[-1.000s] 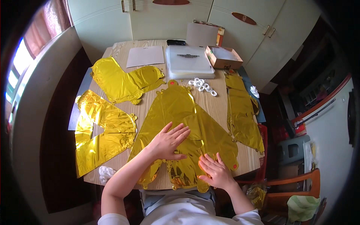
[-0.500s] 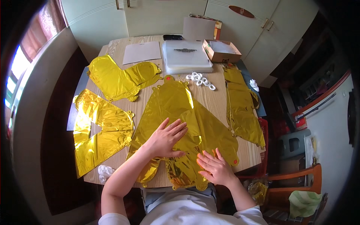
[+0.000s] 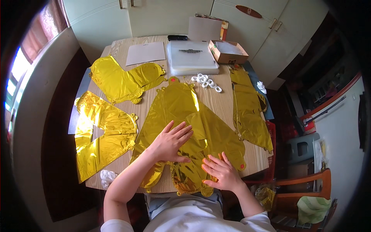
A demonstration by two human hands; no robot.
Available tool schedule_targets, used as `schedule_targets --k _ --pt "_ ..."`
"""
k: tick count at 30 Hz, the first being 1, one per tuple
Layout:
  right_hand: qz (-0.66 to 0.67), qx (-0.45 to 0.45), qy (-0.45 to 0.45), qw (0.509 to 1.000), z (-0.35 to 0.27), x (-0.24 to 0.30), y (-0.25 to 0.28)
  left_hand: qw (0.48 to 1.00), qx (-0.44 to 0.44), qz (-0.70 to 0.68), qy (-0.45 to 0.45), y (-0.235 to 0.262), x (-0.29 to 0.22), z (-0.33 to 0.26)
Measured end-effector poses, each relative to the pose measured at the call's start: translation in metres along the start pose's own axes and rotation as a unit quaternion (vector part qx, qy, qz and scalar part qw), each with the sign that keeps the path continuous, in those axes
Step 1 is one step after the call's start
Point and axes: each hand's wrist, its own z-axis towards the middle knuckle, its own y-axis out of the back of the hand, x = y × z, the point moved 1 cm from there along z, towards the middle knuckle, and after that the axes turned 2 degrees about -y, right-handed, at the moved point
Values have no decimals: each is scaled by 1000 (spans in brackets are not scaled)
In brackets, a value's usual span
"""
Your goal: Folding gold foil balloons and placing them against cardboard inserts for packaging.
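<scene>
Gold foil piece (image 3: 170,104) lies mid-surface (image 3: 256,160), right in front of the person, its lower end at the near edge; looks like a flat balloon, w/ folds or layers near the bottom. L hand (image 3: 169,143) is palm-down across its middle, fingers straight, gripping nothing. R hand (image 3: 222,172) is flat too, fingers a bit apart, over the lower R part, also w/o a grip; can't tell from here whether that palm touches.

Handling: prob. v. light, thin & floppy, slick on the face, creases easily, and a nail or hard tug could tear it. Best hold = rim seam or the small tabs, e.g. top tab (image 3: 172,80); pinch gently, other palm flat to stop it sliding.

Count: 3 more gold foils around it: upper-L foil (image 3: 112,79), lower-L foil (image 3: 119,133), R-side foil (image 3: 247,116). So 4 groups; can't tell if the middle is 1 pc or several overlapped. White rings (image 3: 202,78): approx. 8, overlapping, exact no. unclear. 1 stack of clear plastic (image 3: 193,63), 1 carton (image 3: 232,58), 2 pale sheets (image 3: 145,53) (1 flat, 1 upright), 1 black item (image 3: 177,38), 2 crumpled white bits (image 3: 108,178), one per side.
</scene>
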Motion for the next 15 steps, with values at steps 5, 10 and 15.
schedule_targets --k 5,10,15 --pt "-48 -33 -65 996 -8 -7 9 1000 9 13 0 -1 1 0" --pt "-65 -112 -287 949 -29 -11 27 1000 16 14 2 -2 2 -1" --pt "-44 -95 -275 956 -49 -25 20 1000 16 5 1 -1 1 0"
